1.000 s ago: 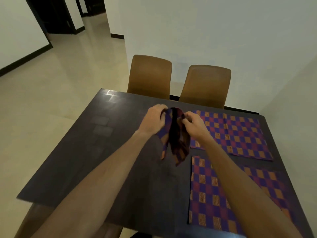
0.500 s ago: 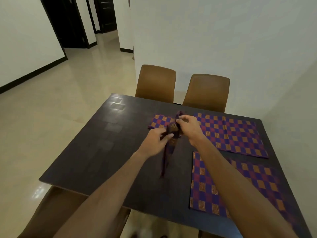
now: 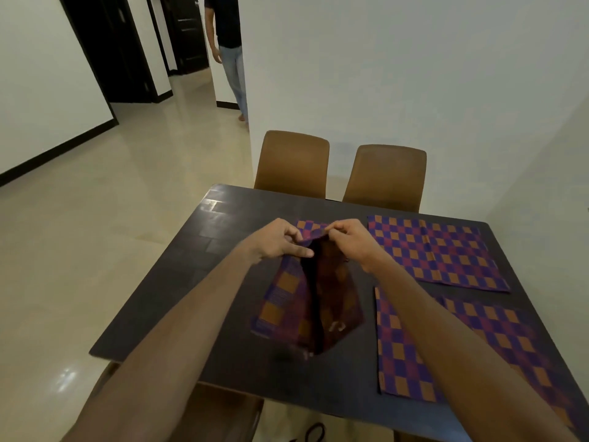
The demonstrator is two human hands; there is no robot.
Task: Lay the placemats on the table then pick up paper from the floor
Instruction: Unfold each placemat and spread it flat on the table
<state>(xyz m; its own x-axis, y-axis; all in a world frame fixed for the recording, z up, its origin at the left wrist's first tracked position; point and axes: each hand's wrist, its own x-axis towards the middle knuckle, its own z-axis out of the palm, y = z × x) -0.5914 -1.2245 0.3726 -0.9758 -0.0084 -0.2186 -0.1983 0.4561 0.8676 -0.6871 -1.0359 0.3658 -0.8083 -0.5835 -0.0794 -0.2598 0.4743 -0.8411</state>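
left hand (image 3: 280, 241) pinches folded placemat (image 3: 288, 301) top | right hand (image 3: 353, 242) pinches it too | its inside is dark, hard to see | near mat (image 3: 411, 355) partly behind arm

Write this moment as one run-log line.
held placemat | left hand: pinches top edge | right hand: pinches top edge | flat on table: far placemat, near placemat
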